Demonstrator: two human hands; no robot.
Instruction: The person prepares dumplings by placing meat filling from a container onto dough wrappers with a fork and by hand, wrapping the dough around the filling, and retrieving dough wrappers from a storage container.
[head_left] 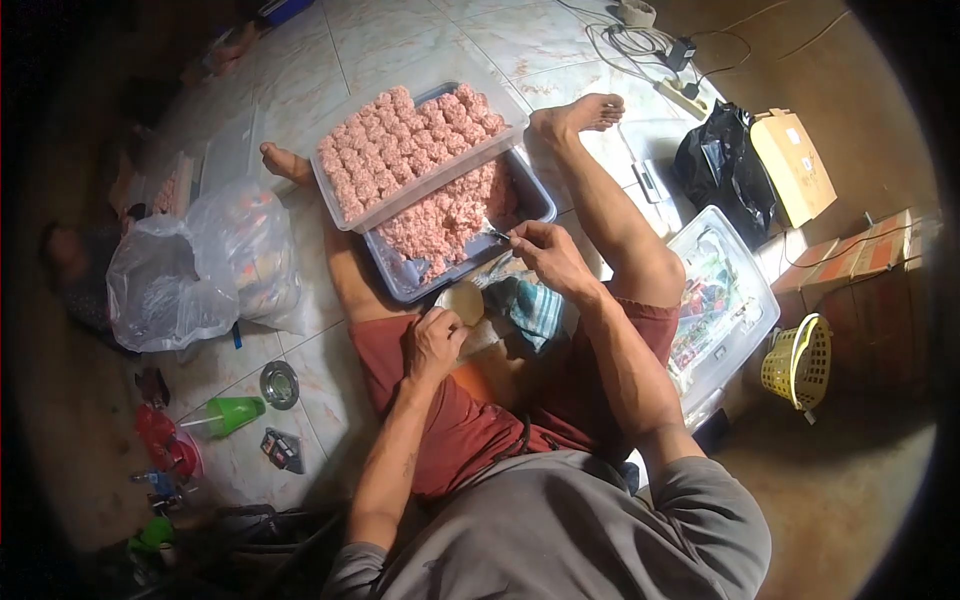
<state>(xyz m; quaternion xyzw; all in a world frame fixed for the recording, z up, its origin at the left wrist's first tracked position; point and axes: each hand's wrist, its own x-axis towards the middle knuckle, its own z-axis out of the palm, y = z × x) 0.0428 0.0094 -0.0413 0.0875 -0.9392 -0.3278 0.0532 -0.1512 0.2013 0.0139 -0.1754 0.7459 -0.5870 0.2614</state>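
My right hand [552,262] grips a small metal spoon [488,229], its tip at the edge of the pink minced mixture [440,232] in a blue-grey tub [400,293]. Closed fingers on my left hand [437,345] sit beside a round beige piece [463,300]; what they pinch, if anything, is too small to make out. Resting across the tub's top is a clear plastic container [509,143] filled with rows of pink mince balls [415,140]. A blue-and-white checked cloth [536,312] lies between my legs, below my right hand.
At left stand a plastic bag [170,285], a round metal dish [279,385] and a green cup [236,415]. To the right are a lidded clear box [745,290], a yellow basket [797,365], a black bag [725,160] and a power strip [682,98] with cables.
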